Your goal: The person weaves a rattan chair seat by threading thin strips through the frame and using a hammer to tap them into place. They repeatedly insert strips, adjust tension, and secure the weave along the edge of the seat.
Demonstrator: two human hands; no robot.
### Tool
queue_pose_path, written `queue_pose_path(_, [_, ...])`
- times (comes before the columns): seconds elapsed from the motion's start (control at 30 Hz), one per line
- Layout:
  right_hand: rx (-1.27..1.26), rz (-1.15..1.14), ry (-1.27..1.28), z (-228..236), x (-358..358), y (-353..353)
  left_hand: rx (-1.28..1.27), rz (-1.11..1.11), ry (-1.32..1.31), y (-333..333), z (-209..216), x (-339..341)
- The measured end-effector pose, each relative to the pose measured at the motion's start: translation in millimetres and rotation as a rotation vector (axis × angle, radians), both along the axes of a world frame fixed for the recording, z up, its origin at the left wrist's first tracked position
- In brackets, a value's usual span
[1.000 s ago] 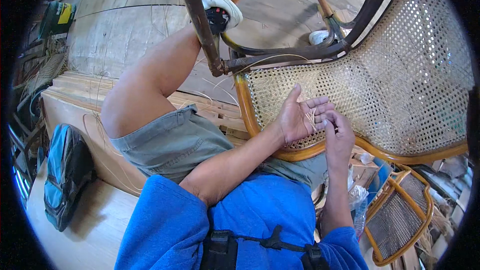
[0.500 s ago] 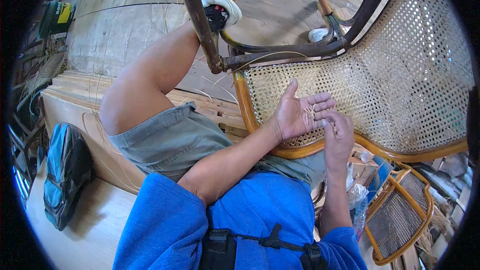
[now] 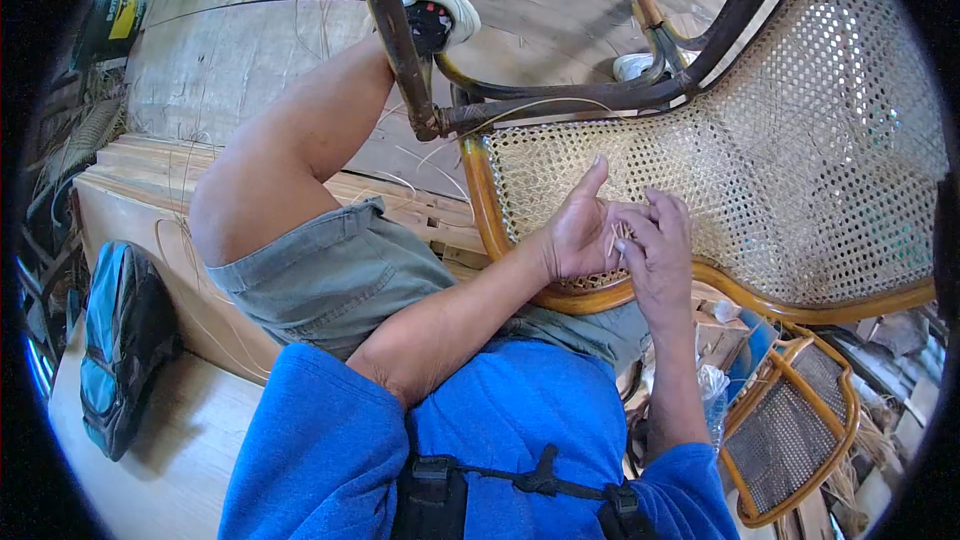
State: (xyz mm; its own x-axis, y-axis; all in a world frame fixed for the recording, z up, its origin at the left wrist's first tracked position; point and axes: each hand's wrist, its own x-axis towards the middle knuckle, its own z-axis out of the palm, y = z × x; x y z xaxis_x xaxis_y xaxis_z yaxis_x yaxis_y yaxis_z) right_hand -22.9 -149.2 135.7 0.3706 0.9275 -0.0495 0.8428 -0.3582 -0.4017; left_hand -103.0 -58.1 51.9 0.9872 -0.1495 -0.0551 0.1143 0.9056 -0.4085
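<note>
My left hand (image 3: pixel 578 238) is palm up with the thumb apart, above the near left part of a woven cane seat (image 3: pixel 725 175). Several short, thin, pale sticks (image 3: pixel 612 239) lie in its palm. Reaching over that palm from the right, my right hand (image 3: pixel 660 258) has its thumb and fingertips closed in on the sticks. Its fingers hide part of the sticks and most of the left fingers. The seat, edged by a glossy brown rattan frame (image 3: pixel 480 195), rests across my lap, tipped with its dark legs (image 3: pixel 395 30) upward.
A blue and black backpack (image 3: pixel 118 340) stands at the left by stacked wooden boards (image 3: pixel 150 175). A dark green can with a yellow label (image 3: pixel 112 25) is at the far left. Another cane-panelled frame (image 3: pixel 795 420) leans at the lower right, beside clear plastic (image 3: pixel 712 385) and loose fibres.
My right hand has moved up and left over the left palm, its fingers now covering part of the sticks. The left hand stays nearly in place.
</note>
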Motion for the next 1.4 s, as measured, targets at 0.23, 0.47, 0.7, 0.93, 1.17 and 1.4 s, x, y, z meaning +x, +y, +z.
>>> queue_pose_path(0.23, [0.085, -0.169, 0.333, -20, 8, -14, 0.045, -0.019, -0.003, -1, -4, -1])
queue_pose_path(0.47, [0.133, -0.681, 1.038, -15, 13, -4, 0.408, -0.112, 0.376, -6, -7, 3])
queue_pose_path(0.7, [0.302, -0.718, 1.002, -42, 22, -1, 0.978, -0.091, 0.51, -3, -3, 0])
queue_pose_path(0.93, [0.291, -0.812, 1.072, -48, 14, 1, 1.402, 0.097, 0.57, -2, 4, 4])
queue_pose_path(1.17, [0.166, -0.747, 0.899, -52, 55, 24, 1.347, 0.027, 0.903, 15, -17, 15])
queue_pose_path(1.4, [0.226, -0.425, 0.656, -117, 115, 64, 0.841, 0.25, 1.151, 71, -29, 30])
